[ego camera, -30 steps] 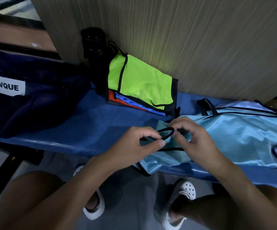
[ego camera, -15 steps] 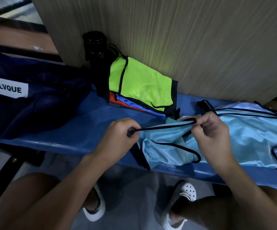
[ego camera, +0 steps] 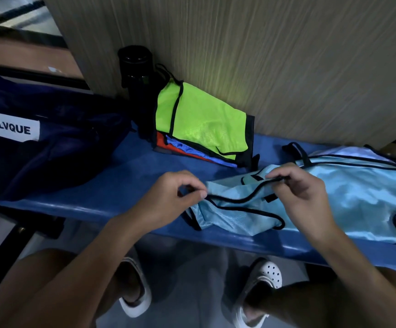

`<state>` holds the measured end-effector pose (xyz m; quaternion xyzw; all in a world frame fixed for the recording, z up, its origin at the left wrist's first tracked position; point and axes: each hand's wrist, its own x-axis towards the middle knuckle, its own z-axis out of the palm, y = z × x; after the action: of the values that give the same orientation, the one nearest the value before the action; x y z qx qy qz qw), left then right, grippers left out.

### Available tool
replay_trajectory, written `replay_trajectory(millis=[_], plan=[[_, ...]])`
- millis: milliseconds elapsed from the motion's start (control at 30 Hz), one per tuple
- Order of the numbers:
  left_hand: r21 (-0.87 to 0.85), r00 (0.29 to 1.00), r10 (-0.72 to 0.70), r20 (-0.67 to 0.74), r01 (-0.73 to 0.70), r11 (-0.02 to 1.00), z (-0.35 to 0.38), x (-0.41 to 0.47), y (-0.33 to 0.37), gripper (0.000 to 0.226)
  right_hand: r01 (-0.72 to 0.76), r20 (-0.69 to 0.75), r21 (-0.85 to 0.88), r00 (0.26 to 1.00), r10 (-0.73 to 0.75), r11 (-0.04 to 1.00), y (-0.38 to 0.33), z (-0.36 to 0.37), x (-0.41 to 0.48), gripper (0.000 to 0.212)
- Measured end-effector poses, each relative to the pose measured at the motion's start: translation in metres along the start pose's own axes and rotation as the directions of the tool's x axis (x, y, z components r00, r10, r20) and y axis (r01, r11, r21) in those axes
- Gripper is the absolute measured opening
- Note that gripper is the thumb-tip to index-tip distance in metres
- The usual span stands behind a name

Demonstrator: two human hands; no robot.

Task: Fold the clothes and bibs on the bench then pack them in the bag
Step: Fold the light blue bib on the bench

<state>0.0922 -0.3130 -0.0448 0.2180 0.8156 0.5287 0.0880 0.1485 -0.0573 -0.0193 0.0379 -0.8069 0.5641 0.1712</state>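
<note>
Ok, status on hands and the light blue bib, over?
Left hand pinches the light blue bib by its black trim; right hand pinches the trim further along. Bib not yet folded, on the blue bench. Folded stack behind, clear of it.
</note>
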Motion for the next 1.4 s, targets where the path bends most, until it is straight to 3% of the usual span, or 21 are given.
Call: replay_trajectory(millis=[133,300,500,600,667,933,1067,1233,1400], plan=[[0.058,0.99,-0.137,-0.042,0.139,0.989,0.0,0.001,-0.01,0.022,0.008,0.129,-0.004,0.992,-0.008,1.0,0.001,0.0,-0.005,0.002],[0.172,0.973,-0.172,-0.151,0.197,0.965,0.002,0.008,-0.024,0.006,-0.063,0.186,0.08,0.981,0.048,0.995,-0.004,-0.009,-0.009,0.021],[0.395,0.978,-0.205,-0.043,0.205,0.895,0.015,0.014,-0.028,0.03,-0.122,0.132,0.091,0.985,0.11,0.988,-0.008,-0.022,-0.011,0.03],[0.412,0.978,-0.202,-0.05,0.205,0.888,0.021,0.015,-0.027,0.023,-0.085,0.127,0.094,0.989,0.072,0.992,-0.013,-0.027,-0.011,0.043],[0.428,0.979,-0.193,-0.059,0.2,0.882,0.023,0.016,-0.025,0.01,-0.08,0.148,0.083,0.987,0.067,0.993,-0.013,-0.03,-0.012,0.033],[0.215,0.97,-0.134,-0.205,0.178,0.96,0.014,0.019,-0.008,0.016,-0.1,0.205,0.046,0.975,0.089,0.994,-0.01,-0.038,-0.017,0.012],[0.044,0.96,-0.008,-0.281,0.021,0.999,0.007,0.02,0.006,0.016,-0.111,0.184,0.086,0.978,0.093,0.99,-0.02,-0.039,-0.017,0.018],[0.002,0.911,0.149,-0.385,-0.16,0.987,-0.003,0.024,0.008,0.027,-0.078,0.215,0.128,0.975,0.049,0.989,-0.037,-0.035,-0.009,0.009],[-0.039,0.892,0.215,-0.397,-0.25,0.967,-0.008,0.025,0.02,0.034,0.04,0.319,-0.056,0.948,-0.02,0.998,-0.038,-0.022,-0.002,0.014]])
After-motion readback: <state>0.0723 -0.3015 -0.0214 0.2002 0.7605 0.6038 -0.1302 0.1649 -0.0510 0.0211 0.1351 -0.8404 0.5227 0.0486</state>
